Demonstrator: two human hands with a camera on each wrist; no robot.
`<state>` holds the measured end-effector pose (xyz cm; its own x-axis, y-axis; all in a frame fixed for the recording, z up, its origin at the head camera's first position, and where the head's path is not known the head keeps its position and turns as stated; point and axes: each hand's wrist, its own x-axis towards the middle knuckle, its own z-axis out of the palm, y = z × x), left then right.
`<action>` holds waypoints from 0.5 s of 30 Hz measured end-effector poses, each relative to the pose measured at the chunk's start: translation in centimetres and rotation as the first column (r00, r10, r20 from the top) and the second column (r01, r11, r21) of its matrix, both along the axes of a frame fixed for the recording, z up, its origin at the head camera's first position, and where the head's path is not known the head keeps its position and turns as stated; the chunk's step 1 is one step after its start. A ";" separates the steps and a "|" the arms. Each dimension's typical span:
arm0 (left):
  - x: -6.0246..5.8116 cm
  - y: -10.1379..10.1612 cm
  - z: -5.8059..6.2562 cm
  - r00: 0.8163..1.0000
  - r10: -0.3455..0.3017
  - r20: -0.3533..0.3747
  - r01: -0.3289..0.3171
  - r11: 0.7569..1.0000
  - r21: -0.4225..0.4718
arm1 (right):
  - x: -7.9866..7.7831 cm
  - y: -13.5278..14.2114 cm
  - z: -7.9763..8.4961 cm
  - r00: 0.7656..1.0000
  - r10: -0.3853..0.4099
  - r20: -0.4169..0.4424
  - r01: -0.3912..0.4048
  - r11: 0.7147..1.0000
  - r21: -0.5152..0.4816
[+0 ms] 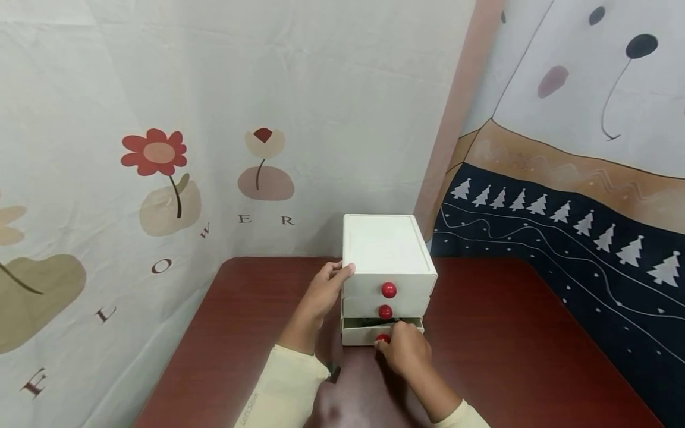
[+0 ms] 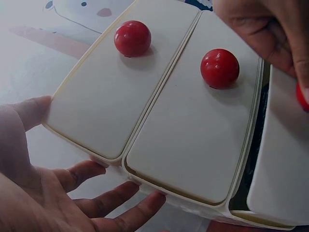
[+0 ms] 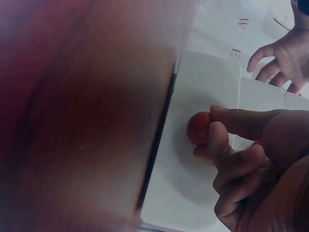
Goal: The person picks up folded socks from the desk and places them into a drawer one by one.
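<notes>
A white three-drawer box [image 1: 387,244] with a red knob on each drawer stands on the table. Its bottom drawer [image 1: 357,337] is pulled partly out, and something dark shows inside. My right hand [image 1: 409,351] pinches the red knob [image 3: 199,129] of that drawer between thumb and fingers. Against the box's left side rests my left hand [image 1: 323,288], thumb at the top front edge and fingers spread along the side wall in the left wrist view. The top knob [image 2: 133,38] and middle knob [image 2: 219,68] sit on shut drawers.
The dark red tabletop [image 1: 508,333] extends on both sides of the box. Behind it hangs a pale cloth [image 1: 342,89] printed with flowers and letters, and a dark patterned cloth [image 1: 535,226] at the right. A small dark object [image 1: 333,373] shows beside the left sleeve.
</notes>
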<state>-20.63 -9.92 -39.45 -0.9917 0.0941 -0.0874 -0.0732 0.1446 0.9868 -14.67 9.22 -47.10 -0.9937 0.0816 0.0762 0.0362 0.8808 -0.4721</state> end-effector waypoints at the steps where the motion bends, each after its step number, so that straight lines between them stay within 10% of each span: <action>1: 0.0 0.0 0.0 1.000 -0.001 0.002 0.001 1.000 0.000 | -0.3 0.0 0.0 1.000 -0.005 0.002 0.005 1.000 -0.013; 15: 0.2 0.0 0.4 1.000 0.010 0.007 -0.010 1.000 0.015 | -1.8 0.1 0.0 1.000 -0.017 -0.004 0.016 0.993 -0.113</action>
